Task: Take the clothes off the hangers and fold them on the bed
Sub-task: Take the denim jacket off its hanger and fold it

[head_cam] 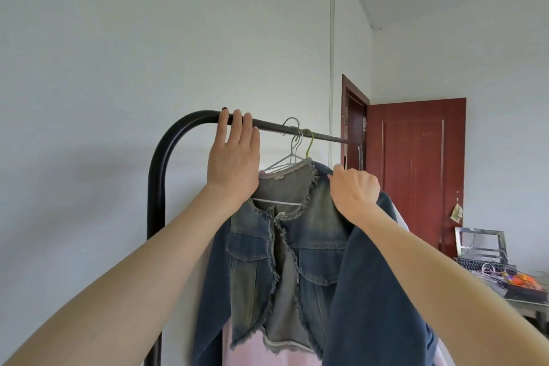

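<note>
Hands: left hand (233,157) on the rail (297,129), fingers hooked over the top of the bar, holding nothing else. Right hand (353,190) pinches the shoulder of the denim jacket (312,246), fingers curled into the cloth.

Item 1: denim jacket, frayed edges, hanging under the rail on a hanger, front open, just right of the left hand. Which of the hangers (292,151) carries it: can't tell. Several wire hooks bunched together on the rail, plus one green hook (310,142).

Item 2: pink garment (252,348), behind/below the jacket, also hanging.

Progress: early, by the look of it. Jacket not yet off its hanger; nothing folded in view; bed not in view. Remaining: unhook, carry, fold, repeat for pink item and any others.

Room to move: rail free left of the hooks as far as the left hand; bare wall behind rail. Right of the rail: red door (416,172) open, cluttered table (528,303) beyond. Rail's curved end post sits left of the jacket, so lifting up and toward the person looks the clearest way out.
</note>
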Demonstrator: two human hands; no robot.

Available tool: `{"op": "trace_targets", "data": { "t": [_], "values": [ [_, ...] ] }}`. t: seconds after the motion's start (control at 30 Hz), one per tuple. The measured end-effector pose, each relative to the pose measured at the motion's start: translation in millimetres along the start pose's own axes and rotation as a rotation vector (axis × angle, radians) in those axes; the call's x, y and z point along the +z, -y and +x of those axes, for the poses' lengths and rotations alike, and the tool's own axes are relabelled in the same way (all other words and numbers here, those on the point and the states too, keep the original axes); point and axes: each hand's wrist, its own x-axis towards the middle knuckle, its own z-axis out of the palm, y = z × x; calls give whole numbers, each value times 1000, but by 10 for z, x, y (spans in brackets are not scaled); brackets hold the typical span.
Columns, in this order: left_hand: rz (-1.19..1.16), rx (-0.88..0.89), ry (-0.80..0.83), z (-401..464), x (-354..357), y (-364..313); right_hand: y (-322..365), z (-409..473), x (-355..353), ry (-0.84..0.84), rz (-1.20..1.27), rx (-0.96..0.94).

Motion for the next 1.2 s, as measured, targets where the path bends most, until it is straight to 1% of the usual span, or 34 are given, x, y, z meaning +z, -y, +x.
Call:
{"op": "trace_targets", "data": {
  "t": [0.07,0.13,0.2,0.27,0.4,0.53,0.63,0.7,0.83,0.9,0.97,1.07,1.2],
  "values": [
    [-23,-11,12,-4,-63,-16,-80,42,-122,-42,34,23],
    [-71,-21,-13,-18,-91,-54,-175,33,-236,-56,75,51],
    [-179,-17,-16,-61,-75,-132,-254,-88,-309,-40,99,78],
    [-340,-5,22,-153,-19,-243,-308,-301,-308,-21,109,82],
    [-745,6,91,-504,51,-649,-525,-942,-179,24,107,135],
    [-1107,14,245,-955,30,-1132,-901,-1615,-136,112,62,237],
    [-1308,51,302,-1238,-112,-1544,-1281,-2112,-270,120,10,357],
    [-1405,75,286,-1375,-294,-1786,-1537,-2406,-413,107,-29,418],
    [-1571,129,244,-1606,-956,-2272,-2131,-3030,-942,75,-137,524],
    [-1662,177,223,-1709,-1415,-2523,-2439,-3402,-1298,79,-215,568],
    [-1708,219,215,-1791,-1784,-2706,-2650,-3701,-1578,74,-267,590],
    [-1831,312,235,-2058,-2658,-3065,-3123,-4398,-2283,73,-393,670],
    [-1967,502,262,-2541,-3798,-3455,-3614,-5320,-3257,32,-562,763]
  ]
}}
